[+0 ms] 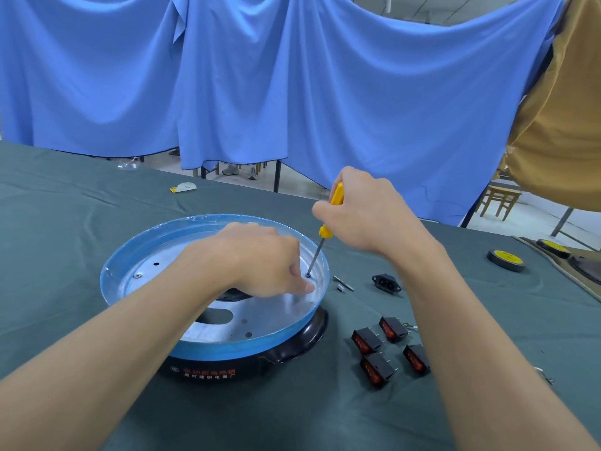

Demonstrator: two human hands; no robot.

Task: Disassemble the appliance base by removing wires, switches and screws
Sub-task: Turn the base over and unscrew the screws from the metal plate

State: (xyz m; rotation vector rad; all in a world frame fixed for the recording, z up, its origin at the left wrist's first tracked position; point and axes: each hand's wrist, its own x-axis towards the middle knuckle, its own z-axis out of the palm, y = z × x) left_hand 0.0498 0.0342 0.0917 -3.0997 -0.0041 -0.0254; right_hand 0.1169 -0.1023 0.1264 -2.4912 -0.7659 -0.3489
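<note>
Head cam: the appliance base (234, 348) sat on the green cloth (81, 206) at about 7 o'clock in the shot. The right hand (361, 216) was wrapped tight around a yellow screwdriver (336, 195), tip down in a screw (307, 274) at 3 o'clock on the plate. The left hand (260, 258) had its fingers bent onto the plate right by that tip, though I couldn't tell if it pinched anything, and four black switches (367, 340) lay at 4 o'clock off the base.
</note>
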